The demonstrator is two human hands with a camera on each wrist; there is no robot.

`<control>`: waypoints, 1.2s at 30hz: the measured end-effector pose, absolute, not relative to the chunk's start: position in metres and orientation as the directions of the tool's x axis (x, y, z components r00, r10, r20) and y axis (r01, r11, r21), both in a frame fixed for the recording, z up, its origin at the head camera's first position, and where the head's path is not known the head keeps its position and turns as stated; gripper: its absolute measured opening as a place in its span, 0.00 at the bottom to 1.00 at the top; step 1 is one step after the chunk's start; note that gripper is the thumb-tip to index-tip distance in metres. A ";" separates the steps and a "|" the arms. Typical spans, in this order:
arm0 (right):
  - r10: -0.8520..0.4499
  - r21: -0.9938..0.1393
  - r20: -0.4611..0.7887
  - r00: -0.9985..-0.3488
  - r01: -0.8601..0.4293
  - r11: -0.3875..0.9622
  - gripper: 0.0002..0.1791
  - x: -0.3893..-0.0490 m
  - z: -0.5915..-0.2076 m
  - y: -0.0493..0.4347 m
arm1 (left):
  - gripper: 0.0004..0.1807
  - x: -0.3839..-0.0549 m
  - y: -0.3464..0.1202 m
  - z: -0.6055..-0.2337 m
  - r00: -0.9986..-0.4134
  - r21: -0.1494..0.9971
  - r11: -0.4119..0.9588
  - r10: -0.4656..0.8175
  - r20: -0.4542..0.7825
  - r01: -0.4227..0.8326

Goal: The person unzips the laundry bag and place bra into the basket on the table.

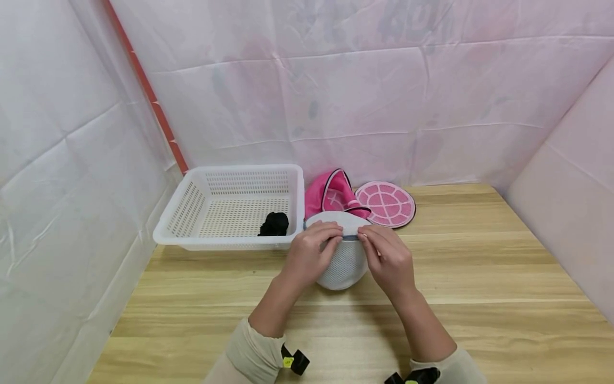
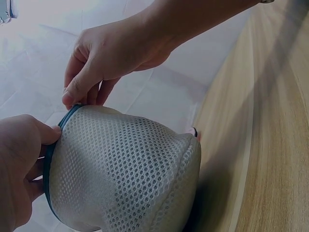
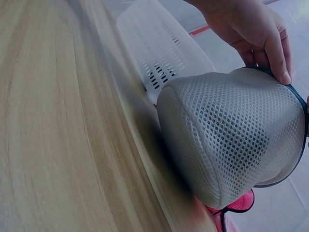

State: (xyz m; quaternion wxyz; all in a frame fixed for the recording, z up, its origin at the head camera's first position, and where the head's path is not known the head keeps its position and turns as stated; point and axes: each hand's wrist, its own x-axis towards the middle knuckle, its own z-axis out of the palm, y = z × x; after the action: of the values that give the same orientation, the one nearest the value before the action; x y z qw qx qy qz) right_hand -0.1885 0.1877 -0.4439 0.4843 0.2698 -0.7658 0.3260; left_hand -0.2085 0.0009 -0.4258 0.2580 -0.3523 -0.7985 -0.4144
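A white mesh laundry bag (image 1: 341, 268), rounded and trimmed with a dark blue-green edge, stands on the table between both hands. On the left of its rim, my left hand (image 1: 309, 255) pinches the edge between thumb and fingers. My right hand (image 1: 392, 261) pinches the same edge close by on the right. The left wrist view shows the bag's mesh side (image 2: 125, 164) and both hands at the dark trim. Seen from the right wrist, the bag (image 3: 227, 135) is tilted by the camera angle, and most of my right hand is out of frame. Its inside is hidden.
A white perforated basket (image 1: 227, 244) stands at the back left with a black bundled cloth item (image 1: 274, 224) in it. Behind the bag lie a pink mesh bag (image 1: 314, 200), partly opened, and a flat round pink mesh piece (image 1: 385, 204). Draped white sheets (image 1: 345, 96) enclose the wooden table (image 1: 479, 298).
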 end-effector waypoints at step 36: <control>-0.127 -0.239 0.912 -0.391 -0.756 0.609 0.15 -0.186 -0.445 0.180 | 0.08 -0.207 0.004 -0.427 -0.544 0.360 0.458 0.375 0.751 0.813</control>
State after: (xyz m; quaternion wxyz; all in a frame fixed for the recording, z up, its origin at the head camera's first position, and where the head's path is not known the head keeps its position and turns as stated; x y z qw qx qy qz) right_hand -0.1856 0.1804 -0.4447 0.4701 0.2892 -0.7638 0.3346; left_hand -0.2070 0.0042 -0.4265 0.3002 -0.3715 -0.7993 -0.3646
